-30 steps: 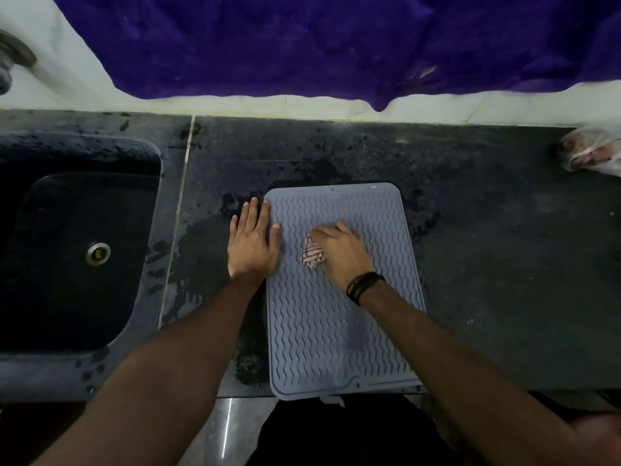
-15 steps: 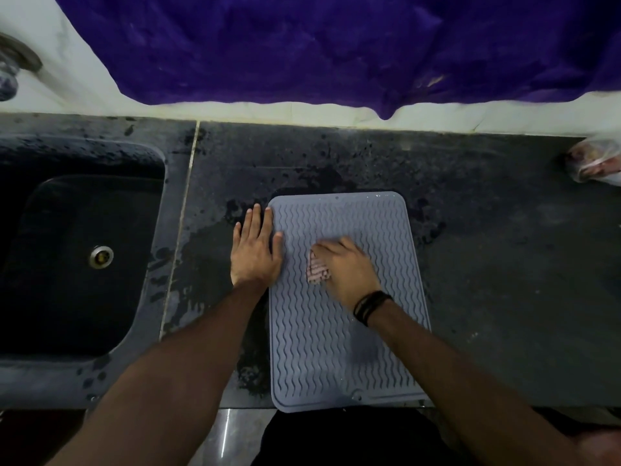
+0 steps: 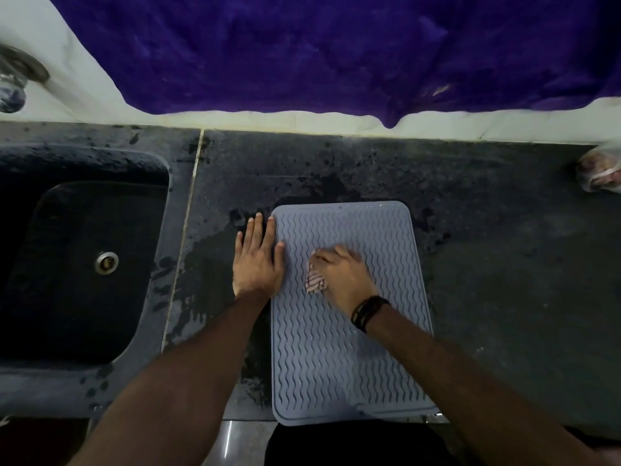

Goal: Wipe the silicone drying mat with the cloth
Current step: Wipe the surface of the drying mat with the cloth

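— Item one, the task's thing?
— Silicone drying mat, grey-blue, wavy ribs, rounded corners. It lies flat on the dark worktop, its near edge reaching the worktop's front edge.

— What is on the mat?
— The cloth, small, bunched, striped pale and dark. It sits on the upper half of the mat, left of centre. My right hand lies over it, fingers curled down around it and pressing it onto the ribs; only the cloth's left end shows. A dark band circles that wrist.

— And the other hand?
— My left hand, flat, fingers straight and close together, palm down. It rests at the mat's left edge: thumb and forefinger on the mat's rim, the rest on the worktop just beside it.

— Around the mat?
— Wet patches and dark splashes on the worktop, left of the mat and behind it. Further left of the mat, a dark sink with a metal drain. Far left, behind the sink, part of a metal tap. Behind the mat, a pale wall with a purple cloth hanging over it. Well right of the mat, at the worktop's back, a clear plastic bag; contents not legible.
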Demonstrator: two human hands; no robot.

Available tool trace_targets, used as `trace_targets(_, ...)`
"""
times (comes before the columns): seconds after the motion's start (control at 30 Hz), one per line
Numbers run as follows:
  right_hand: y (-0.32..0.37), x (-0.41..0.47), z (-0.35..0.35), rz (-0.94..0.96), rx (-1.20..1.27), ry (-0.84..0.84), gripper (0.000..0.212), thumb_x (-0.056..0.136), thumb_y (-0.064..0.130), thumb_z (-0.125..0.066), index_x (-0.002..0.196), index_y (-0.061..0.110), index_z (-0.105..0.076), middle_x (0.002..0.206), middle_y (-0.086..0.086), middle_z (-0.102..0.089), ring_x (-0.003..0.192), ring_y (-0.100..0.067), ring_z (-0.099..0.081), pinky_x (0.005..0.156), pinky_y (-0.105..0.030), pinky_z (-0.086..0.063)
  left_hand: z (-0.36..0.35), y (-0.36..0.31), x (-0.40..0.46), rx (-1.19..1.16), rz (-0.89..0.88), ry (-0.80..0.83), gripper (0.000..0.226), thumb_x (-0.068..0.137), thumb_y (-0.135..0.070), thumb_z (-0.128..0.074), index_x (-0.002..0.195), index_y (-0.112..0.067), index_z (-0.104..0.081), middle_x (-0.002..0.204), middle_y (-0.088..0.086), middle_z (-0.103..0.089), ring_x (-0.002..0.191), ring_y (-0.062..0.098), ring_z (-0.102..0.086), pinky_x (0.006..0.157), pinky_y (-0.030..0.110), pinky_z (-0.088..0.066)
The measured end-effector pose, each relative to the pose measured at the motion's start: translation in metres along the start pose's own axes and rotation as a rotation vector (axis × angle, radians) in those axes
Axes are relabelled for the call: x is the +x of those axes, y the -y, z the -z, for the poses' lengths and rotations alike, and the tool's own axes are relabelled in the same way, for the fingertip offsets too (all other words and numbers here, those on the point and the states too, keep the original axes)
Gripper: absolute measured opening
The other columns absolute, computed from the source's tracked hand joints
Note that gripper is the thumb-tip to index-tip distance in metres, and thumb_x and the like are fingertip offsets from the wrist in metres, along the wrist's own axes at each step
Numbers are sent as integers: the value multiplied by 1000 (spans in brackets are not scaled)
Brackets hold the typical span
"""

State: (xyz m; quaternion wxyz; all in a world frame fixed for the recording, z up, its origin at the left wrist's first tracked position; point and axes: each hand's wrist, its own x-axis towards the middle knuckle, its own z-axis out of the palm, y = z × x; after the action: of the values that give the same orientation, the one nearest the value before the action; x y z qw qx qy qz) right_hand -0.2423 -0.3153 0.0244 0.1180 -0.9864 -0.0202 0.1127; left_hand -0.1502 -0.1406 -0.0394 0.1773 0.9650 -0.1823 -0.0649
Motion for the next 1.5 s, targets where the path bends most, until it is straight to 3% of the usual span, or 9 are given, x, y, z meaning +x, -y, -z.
trace_targets(0.1, -3, -3, 4, 12, 46, 31, 61, 77, 22, -71, 135, 19, -52, 139, 1, -51, 132, -22, -35, 108, -43, -33, 0, 0, 1, 19, 20, 19, 59, 107, -43, -25, 161, -25, -9, 168, 3, -7, 155, 17, 2, 125, 46, 2)
trace_targets(0.3, -11, 43, 21, -37, 0, -81, 65, 72, 18, -76, 133, 19, -53, 139, 2, -51, 129, -24, -37, 103, -43, -38, -1, 0, 3, 42, 47, 44, 61, 105, -48, -18, 161, -27, -5, 168, 0, -3, 155, 15, 6, 125, 48, 3)
trace_targets(0.47, -16, 76, 27, -21, -71, -10, 67, 78, 20, -73, 139, 18, -46, 143, -1, -47, 132, -26, -33, 108, -45, -34, 0, -1, 3, 41, 52, 50, 63, 103, -51, -13, 161, -29, -4, 168, -2, -1, 154, 13, 8, 125, 47, 4)
trace_targets(0.9, -15, 19, 12, 63, -42, 57, 56, 81, 20, -68, 135, 20, -51, 142, 1, -47, 132, -25, -32, 109, -45, -33, -2, 1, 3, 22, 46, 39, 62, 104, -50, -18, 161, -29, -6, 168, -1, -4, 155, 14, 5, 125, 47, 2)
trace_targets(1.1, -20, 68, 30, -59, -5, -54, 59, 79, 17, -70, 135, 18, -51, 139, 0, -52, 129, -26, -36, 104, -43, -39, -2, 3, 4, 18, 42, 24, 61, 104, -50, -19, 161, -29, -8, 168, -2, -5, 155, 13, 5, 125, 47, 1)
trace_targets(1.2, -22, 83, 31, -109, -27, -24, 56, 79, 14, -67, 133, 15, -51, 138, -2, -52, 126, -29, -37, 102, -45, -41, -3, 3, 4, 24, 49, 38, 60, 105, -50, -18, 161, -31, -5, 169, -2, -2, 154, 12, 7, 125, 47, 3)
trace_targets(1.5, -2, 30, 13, -83, -62, 37, 60, 78, 23, -71, 135, 19, -50, 142, 0, -46, 133, -26, -33, 104, -43, -39, -4, 3, 3, 16, 41, 34, 60, 105, -50, -18, 161, -31, -4, 169, -2, -3, 155, 13, 7, 125, 47, 2)
